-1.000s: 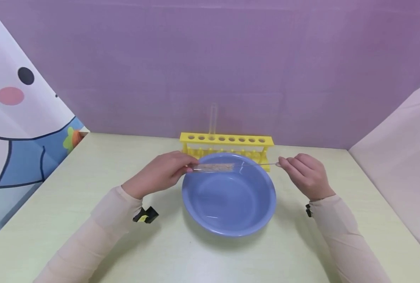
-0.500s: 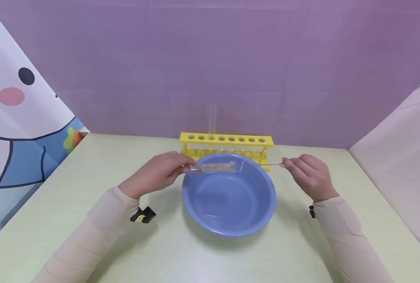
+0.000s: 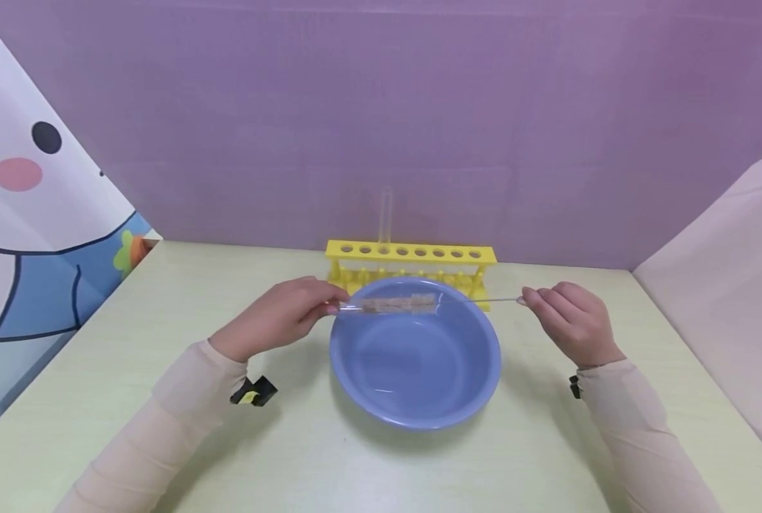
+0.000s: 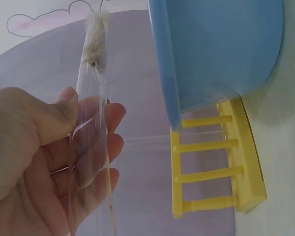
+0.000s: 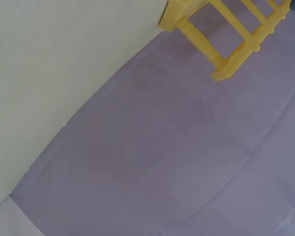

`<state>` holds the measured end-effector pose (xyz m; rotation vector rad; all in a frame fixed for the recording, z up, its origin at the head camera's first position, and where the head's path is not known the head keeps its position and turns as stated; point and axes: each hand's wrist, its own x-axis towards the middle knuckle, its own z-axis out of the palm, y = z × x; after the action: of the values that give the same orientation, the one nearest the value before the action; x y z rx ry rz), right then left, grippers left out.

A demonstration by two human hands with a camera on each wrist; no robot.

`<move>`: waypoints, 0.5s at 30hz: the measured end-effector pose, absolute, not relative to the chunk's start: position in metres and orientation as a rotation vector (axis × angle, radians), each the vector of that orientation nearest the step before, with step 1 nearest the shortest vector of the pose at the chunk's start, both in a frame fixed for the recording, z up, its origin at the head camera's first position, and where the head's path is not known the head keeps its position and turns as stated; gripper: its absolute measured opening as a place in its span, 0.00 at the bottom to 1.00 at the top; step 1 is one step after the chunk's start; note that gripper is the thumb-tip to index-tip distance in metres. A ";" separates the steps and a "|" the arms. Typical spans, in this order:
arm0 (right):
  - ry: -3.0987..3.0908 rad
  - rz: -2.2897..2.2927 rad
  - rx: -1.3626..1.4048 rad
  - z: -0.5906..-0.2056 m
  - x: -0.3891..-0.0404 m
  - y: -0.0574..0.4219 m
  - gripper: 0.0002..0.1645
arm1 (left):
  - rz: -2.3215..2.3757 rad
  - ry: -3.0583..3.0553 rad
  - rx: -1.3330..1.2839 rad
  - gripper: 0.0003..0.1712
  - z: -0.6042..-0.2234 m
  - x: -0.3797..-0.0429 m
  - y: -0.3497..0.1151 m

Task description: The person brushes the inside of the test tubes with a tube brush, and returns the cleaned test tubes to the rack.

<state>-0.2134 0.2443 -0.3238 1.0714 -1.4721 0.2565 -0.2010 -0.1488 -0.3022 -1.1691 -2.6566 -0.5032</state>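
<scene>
My left hand [image 3: 278, 319] grips a clear glass test tube [image 4: 91, 142], held level over the far part of a blue basin [image 3: 415, 419]. Pale, fuzzy bristles of a test tube brush [image 4: 95, 42] fill the tube's mouth end, their tip side showing inside the glass and some tufts poking out past the rim. The brush's thin wire handle [image 3: 492, 300] runs right to my right hand [image 3: 572, 320], whose thumb and curled fingers pinch its looped end. The right wrist view leaves this hand out.
Behind the basin stands a yellow test tube rack [image 3: 410, 252]. Another clear test tube [image 3: 385, 217] rises upright from one of its holes. A purple backdrop [image 3: 381, 128] closes off the far table edge, and a cartoon-printed cloth [image 3: 28, 214] hangs at the left.
My right hand has moved right with the brush handle, drawing the bristles toward the tube's mouth. My left hand has shifted slightly left with the tube. Basin and rack stay put.
</scene>
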 end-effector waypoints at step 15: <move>-1.473 0.247 1.028 -0.330 -0.213 0.252 0.13 | -0.501 -2.687 -1.141 0.13 -0.307 -0.201 -0.162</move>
<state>-0.2134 0.2520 -0.3298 1.0276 -1.4734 0.2474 -0.2014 -0.1618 -0.3069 -1.1413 -2.6870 -0.5013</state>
